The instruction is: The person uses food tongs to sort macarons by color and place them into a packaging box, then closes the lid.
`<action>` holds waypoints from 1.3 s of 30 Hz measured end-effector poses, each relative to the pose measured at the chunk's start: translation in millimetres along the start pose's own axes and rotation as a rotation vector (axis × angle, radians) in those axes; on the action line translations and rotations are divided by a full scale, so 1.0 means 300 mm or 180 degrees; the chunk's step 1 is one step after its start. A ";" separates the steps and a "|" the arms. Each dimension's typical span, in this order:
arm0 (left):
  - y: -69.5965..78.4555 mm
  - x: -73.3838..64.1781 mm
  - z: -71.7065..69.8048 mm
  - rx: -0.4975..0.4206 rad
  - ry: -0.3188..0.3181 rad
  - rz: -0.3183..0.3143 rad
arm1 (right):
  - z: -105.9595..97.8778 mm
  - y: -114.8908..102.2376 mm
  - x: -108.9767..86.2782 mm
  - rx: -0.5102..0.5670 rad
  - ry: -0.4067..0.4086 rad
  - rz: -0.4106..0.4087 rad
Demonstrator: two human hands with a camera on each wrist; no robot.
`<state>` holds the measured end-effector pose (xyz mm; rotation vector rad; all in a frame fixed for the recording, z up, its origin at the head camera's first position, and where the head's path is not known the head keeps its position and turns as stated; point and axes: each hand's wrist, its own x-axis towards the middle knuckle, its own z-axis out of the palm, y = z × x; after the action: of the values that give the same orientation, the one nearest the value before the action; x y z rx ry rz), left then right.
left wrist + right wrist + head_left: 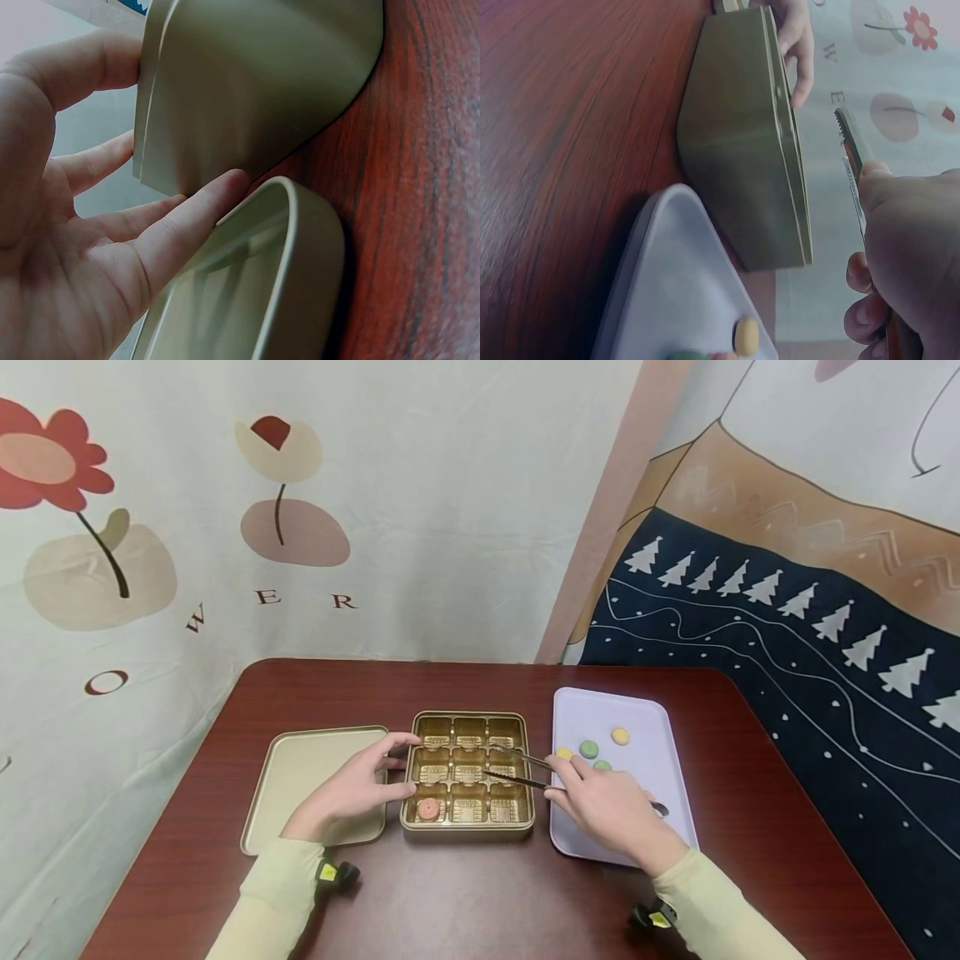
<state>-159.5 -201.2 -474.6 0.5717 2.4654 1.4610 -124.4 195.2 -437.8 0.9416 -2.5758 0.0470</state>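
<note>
A gold box point(468, 828) divided into several compartments stands in the middle of the table, a round pink piece point(428, 810) in its front left compartment. My left hand point(352, 789) rests against the box's left side, fingers extended, with fingertips on the rim and wall in the left wrist view. My right hand point(609, 810) grips metal tongs point(517, 779) with serrated tips. Those tips hover over the middle row at the right, spread apart, with nothing showing between them in the head view. In the right wrist view the tongs point(855, 146) are above rim height.
At the right lies a lavender tray point(660, 727) with a yellow piece point(620, 736), a green piece point(588, 749) and several others partly behind my right hand. A shallow gold tray point(318, 768) is left of the box. The table point(480, 902) meets a printed curtain at the back.
</note>
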 end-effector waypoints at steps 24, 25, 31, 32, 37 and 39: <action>-0.002 0.001 -0.003 0.0024 -0.0015 -0.0025 | -0.050 0.180 -0.220 0.0142 -0.0630 0.1008; -0.002 0.001 -0.003 0.0025 -0.0013 -0.0022 | -0.052 0.187 -0.232 0.0148 -0.0678 0.1070; -0.006 0.002 -0.006 0.0052 -0.0009 -0.0008 | -0.054 0.209 -0.288 0.0182 -0.0838 0.1300; -0.006 0.002 -0.007 0.0052 -0.0011 -0.0008 | -0.053 0.210 -0.295 0.0191 -0.0863 0.1322; -0.007 0.002 -0.005 0.0044 -0.0009 -0.0011 | -0.051 0.210 -0.321 0.0227 -0.0925 0.1336; -0.005 0.003 -0.004 0.0043 -0.0006 -0.0006 | -0.049 0.209 -0.329 0.0234 -0.0923 0.1299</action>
<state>-161.0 -202.6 -475.4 0.5728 2.4755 1.4437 -89.8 306.5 -455.0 0.4569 -3.0165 0.1266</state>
